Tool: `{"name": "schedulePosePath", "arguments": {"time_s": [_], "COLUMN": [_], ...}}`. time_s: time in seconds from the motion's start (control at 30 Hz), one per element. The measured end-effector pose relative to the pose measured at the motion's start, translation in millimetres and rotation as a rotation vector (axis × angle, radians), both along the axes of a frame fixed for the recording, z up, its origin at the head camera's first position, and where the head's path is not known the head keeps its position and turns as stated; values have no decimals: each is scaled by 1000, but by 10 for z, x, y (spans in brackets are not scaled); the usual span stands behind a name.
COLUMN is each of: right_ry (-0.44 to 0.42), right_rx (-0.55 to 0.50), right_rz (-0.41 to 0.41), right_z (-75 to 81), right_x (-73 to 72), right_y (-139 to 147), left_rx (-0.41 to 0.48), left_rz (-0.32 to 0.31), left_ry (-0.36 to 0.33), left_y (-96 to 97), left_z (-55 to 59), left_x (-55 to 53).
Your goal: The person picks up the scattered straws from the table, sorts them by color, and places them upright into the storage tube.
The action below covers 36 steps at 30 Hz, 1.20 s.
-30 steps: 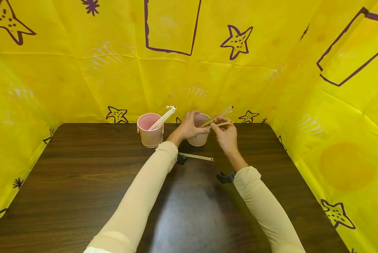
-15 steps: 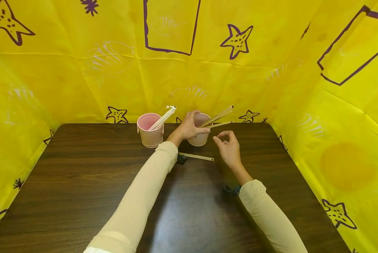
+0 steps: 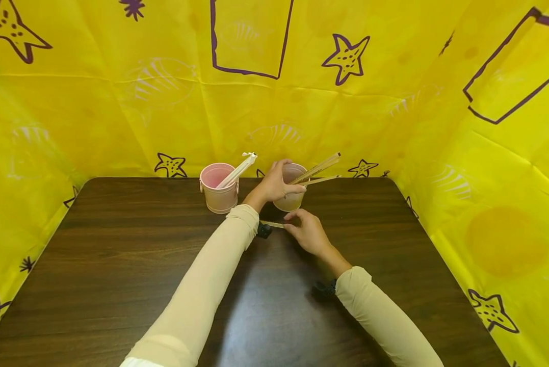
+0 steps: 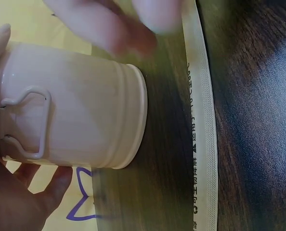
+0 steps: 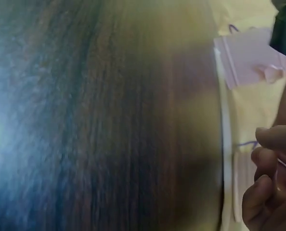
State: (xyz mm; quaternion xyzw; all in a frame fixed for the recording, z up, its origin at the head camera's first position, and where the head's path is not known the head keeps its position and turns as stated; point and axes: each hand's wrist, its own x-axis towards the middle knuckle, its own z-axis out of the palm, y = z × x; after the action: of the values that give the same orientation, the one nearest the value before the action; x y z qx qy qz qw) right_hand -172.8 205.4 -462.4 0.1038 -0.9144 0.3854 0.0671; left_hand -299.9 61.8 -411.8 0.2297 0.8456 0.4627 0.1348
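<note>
My left hand (image 3: 274, 184) grips the rim of a pale pink bucket (image 3: 289, 204); the left wrist view shows its side handle. Several paper-wrapped sticks (image 3: 320, 167) in brown wrapping lean out of this bucket to the right. One more printed paper-wrapped stick (image 4: 204, 120) lies flat on the table in front of it. My right hand (image 3: 310, 233) is low over that stick's right end, hiding it in the head view. Thumb and index finger are bent and apart, fingertips right beside the wrapper. The right hand's fingers (image 5: 266, 159) appear at the right wrist view's edge.
A second pink bucket (image 3: 221, 200) stands to the left, holding white-wrapped sticks (image 3: 239, 171). The dark wooden table (image 3: 132, 255) ends at a yellow cloth backdrop (image 3: 237, 112) with starfish drawings. Dark wrist straps sit on both arms.
My right hand has let go of a wrapped stick leaning in the right bucket, pulled back, then moved left and down to the stick on the table. The left hand stays on the bucket.
</note>
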Motion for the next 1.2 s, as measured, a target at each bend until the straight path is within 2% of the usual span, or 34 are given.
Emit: {"name": "schedulePosePath", "arguments": {"time_s": [0.27,0.5,0.7,0.83,1.0,1.2], "right_ry": [-87,-62,-78,-115,-216,-230], "right_rx": [104,185,214,213,226,254], "right_rz": [65,75,104,198,302,419], "right_z": [-79,-133,-109,-46,49,118], "right_x": [-64,-6,69,95,111,165], "right_y": [-172,-171,-74,46,257,454], "left_rx": [-5,0,15,9,13,19], "left_rz": [0,-4,-7,-5,1,4], "left_ry": [0,2,-7,-9,-11,-10], "left_y": [9,30,31,23,12,11], "left_z": [-4,7,38,45,23,14], "left_x": [1,3,18,25,29,26]}}
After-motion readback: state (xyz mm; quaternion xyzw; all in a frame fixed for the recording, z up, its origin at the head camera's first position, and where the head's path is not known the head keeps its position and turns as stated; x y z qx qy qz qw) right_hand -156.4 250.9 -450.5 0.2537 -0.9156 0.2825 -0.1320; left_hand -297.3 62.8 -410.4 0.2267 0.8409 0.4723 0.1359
